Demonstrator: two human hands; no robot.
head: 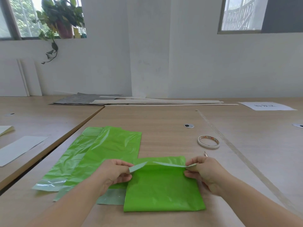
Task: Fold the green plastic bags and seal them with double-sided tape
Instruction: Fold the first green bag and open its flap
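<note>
Folded green bag lies flat on the desk, nearest the camera, its upper flap lifted off the surface. Left hand is pinched closed on the flap's left corner, right hand pinched closed on the right corner, so the edge is stretched taut between them; likely to line the flap up straight before pressing it down on the fold. Flap underside looks pale, cannot tell if tape is already on it. Unfolded green bags are spread left of the folded bag, overlapping each other and slightly tucked under its left edge, probably the waiting pile. Tape roll sits beyond the folded bag to the right, apart from it, within reach of the right hand. A small pointed tip, maybe scissors, pokes out just behind the right hand; too hidden to be sure. Fold seems nearly done, sealing not confirmed.
</note>
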